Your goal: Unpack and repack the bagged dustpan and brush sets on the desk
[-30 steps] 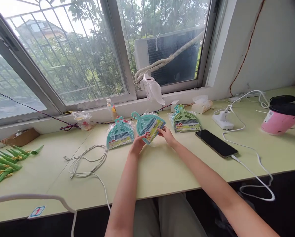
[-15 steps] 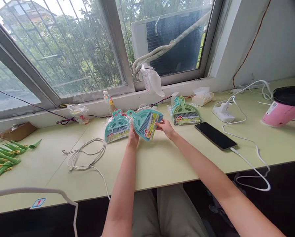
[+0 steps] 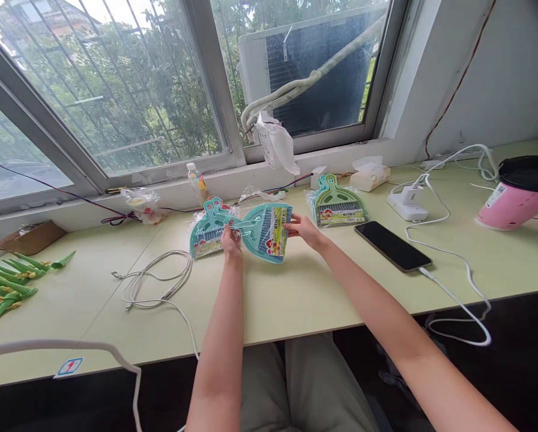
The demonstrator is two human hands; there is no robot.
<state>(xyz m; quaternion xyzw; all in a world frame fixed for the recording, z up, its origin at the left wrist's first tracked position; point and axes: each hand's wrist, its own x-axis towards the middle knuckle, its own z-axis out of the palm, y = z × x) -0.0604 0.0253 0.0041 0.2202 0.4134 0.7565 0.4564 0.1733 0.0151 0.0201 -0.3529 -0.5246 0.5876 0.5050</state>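
A teal dustpan and brush set (image 3: 260,233) in clear wrap is held sideways above the table, its handle to the left and its wide edge to the right. My left hand (image 3: 231,241) is closed around the handle end. With its fingers, my right hand (image 3: 303,230) grips the wide edge beside the yellow printed label. Just left of it lies a stack of similar wrapped dustpan sets (image 3: 205,235), partly hidden by my left hand. Another stack, with a green dustpan set (image 3: 340,207) on top, rests farther right near the wall.
A black phone (image 3: 392,246) on a white cable lies to the right. Beyond it are a white power strip (image 3: 406,210) and a pink cup (image 3: 514,201). A coiled cable (image 3: 158,282) and green artificial plants (image 3: 12,288) occupy the left. A bottle (image 3: 197,183) stands by the window.
The held dustpan set has turned so its handle points left and its label stands nearly upright. My left hand has shifted left onto the handle; my right hand stays at the wide edge.
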